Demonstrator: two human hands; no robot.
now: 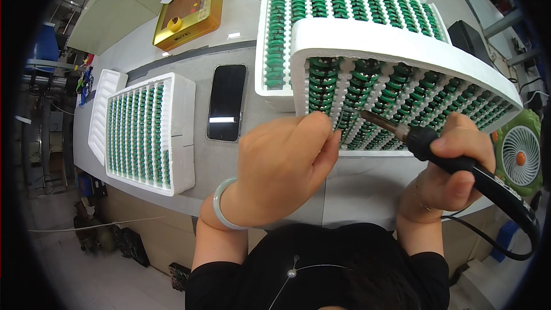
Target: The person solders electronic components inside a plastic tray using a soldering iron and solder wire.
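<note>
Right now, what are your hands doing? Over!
Right hand gripping black soldering iron, tip at the tilted foam tray of green coils. Left hand pinched at the tray's front edge. Nothing blocking.

Soldering iron (459, 158) tip behind left hand (281, 166).

Black phone (226, 102) lies mid-bench, between two foam trays. Yellow box (189, 10) at far edge. Small green fan (520, 157) at right edge.

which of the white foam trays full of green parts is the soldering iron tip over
The tilted front white foam tray, right before the hands. The black soldering iron in the right hand points onto its rows; the other two trays lie flat, away from it.
</note>
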